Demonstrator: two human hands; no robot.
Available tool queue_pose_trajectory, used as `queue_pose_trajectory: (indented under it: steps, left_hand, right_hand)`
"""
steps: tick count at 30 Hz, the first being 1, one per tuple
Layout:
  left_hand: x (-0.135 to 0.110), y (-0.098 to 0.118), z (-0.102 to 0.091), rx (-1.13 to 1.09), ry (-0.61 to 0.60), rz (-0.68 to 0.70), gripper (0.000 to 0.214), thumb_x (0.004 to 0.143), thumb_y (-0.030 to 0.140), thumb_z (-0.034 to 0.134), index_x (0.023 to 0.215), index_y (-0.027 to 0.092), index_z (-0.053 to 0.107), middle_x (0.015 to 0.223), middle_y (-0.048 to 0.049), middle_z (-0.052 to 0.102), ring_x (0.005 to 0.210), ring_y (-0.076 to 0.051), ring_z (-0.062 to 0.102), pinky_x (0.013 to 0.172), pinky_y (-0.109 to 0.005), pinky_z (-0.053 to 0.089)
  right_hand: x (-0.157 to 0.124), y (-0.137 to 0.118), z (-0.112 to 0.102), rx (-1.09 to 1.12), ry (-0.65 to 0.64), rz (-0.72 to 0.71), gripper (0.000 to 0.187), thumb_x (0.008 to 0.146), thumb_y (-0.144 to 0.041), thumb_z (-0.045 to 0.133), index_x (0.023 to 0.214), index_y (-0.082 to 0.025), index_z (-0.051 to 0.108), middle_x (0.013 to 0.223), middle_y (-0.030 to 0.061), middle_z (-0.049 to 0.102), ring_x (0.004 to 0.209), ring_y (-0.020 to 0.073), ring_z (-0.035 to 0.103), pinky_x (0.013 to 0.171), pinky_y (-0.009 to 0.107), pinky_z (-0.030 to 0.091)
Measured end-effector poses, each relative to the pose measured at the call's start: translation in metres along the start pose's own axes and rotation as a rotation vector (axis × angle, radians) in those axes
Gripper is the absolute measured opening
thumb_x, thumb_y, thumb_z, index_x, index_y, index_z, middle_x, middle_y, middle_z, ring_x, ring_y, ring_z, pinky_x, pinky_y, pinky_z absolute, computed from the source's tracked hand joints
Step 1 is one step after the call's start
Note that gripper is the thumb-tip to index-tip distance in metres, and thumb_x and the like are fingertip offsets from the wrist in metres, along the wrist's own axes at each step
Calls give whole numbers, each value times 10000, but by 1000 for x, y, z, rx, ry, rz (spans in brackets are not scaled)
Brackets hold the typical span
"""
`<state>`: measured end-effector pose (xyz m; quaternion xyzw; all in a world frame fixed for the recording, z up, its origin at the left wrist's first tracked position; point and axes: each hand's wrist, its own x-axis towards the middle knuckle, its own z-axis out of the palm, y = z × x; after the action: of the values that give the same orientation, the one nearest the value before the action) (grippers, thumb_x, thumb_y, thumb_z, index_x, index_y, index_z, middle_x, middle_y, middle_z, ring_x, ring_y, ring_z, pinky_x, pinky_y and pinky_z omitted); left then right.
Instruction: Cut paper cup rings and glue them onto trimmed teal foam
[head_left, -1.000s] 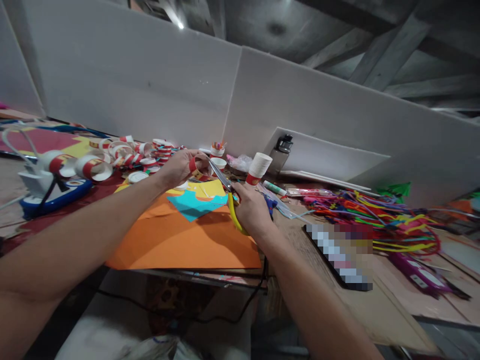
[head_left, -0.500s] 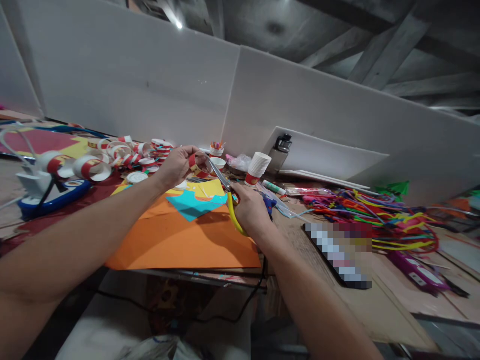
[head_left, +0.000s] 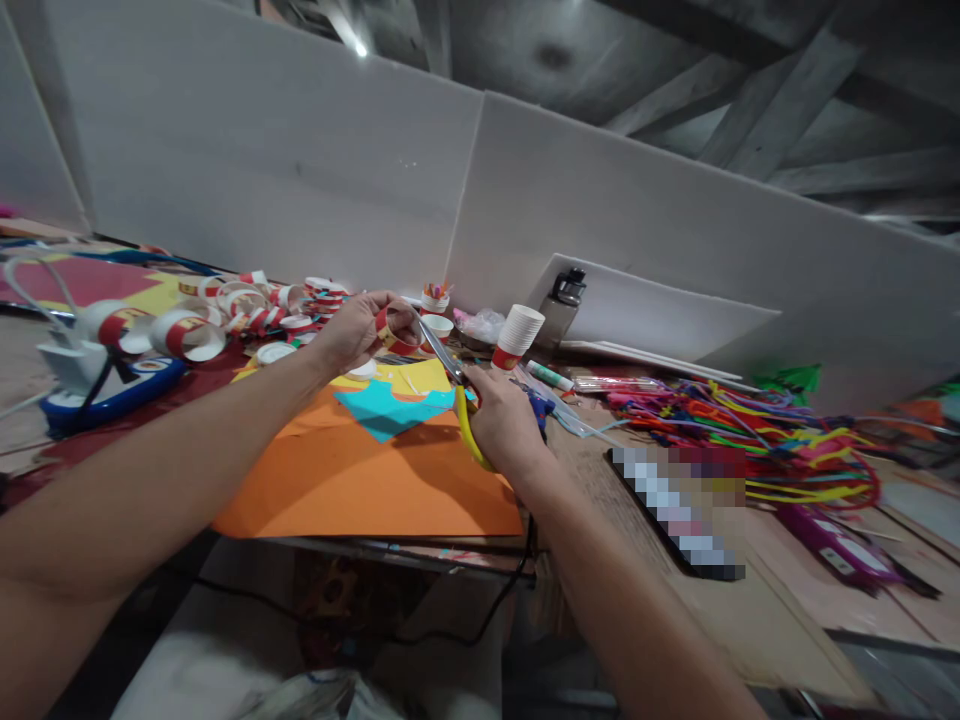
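Between the fingers of my left hand [head_left: 360,330] is a curled red and white paper cup strip [head_left: 396,330], held up above the table. My right hand [head_left: 504,415] grips yellow-handled scissors [head_left: 468,430]. Their metal blades point up and left and reach the strip's edge; whether they bite into it I cannot tell. Under both hands lie a large orange sheet [head_left: 360,490], a torn-edged turquoise paper [head_left: 386,410] and a yellow paper [head_left: 427,376].
Curled cup strips [head_left: 191,335] pile up at left, near a blue and white power strip [head_left: 120,390]. Stacked paper cups [head_left: 517,335], a bottle [head_left: 562,305] and a glue stick [head_left: 550,376] stand or lie behind. Pipe cleaners [head_left: 750,430], a blurred-out phone-like object [head_left: 667,520] and a purple power strip [head_left: 836,545] are at right.
Hardly anything differs. Both hands, the strip and the scissors keep almost the same places, and the whole view has shifted very slightly.
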<state>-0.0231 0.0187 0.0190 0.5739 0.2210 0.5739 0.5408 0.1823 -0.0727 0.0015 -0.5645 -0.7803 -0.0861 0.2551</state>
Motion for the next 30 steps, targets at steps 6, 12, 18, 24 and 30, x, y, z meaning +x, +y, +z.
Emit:
queue_pose_trajectory:
  steps: [6, 12, 18, 24, 30]
  left_hand:
    - [-2, -4, 2, -2, -42, -51, 144, 719, 156, 716, 743, 108, 583, 582, -7, 622, 483, -115, 606, 508, -220, 503]
    - [-2, -2, 1, -17, -72, -59, 160, 709, 136, 722, 773, 115, 576, 612, 3, 628, 510, -103, 609, 528, -204, 494]
    - [-3, -2, 0, 12, -86, -49, 138, 719, 161, 721, 711, 117, 590, 593, -13, 622, 491, -97, 589, 500, -196, 469]
    - [1, -5, -6, 56, -89, -28, 181, 697, 221, 770, 758, 111, 639, 666, -32, 645, 548, -107, 615, 556, -221, 499]
    - [-3, 6, 5, 56, 63, 66, 230, 718, 286, 769, 716, 121, 609, 639, -21, 643, 560, -101, 615, 598, -229, 504]
  right_hand:
    - [0, -1, -2, -78, -10, 24, 331, 869, -239, 506, 1181, -251, 616, 1040, 76, 645, 875, 235, 618, 706, 296, 427]
    - [1, 1, -1, -42, -9, -9, 350, 864, -202, 508, 1194, -238, 619, 1072, 77, 658, 921, 230, 609, 766, 296, 424]
    - [2, 1, -1, -22, -1, -32, 309, 875, -192, 503, 1152, -201, 640, 1047, 91, 681, 916, 230, 613, 766, 295, 426]
    - [3, 2, -3, -15, -2, -29, 317, 867, -168, 496, 1145, -200, 645, 1060, 96, 688, 920, 228, 615, 756, 292, 420]
    - [2, 6, -2, -25, 30, -27, 311, 870, -178, 476, 1115, -218, 663, 1002, 79, 679, 854, 220, 597, 720, 293, 397]
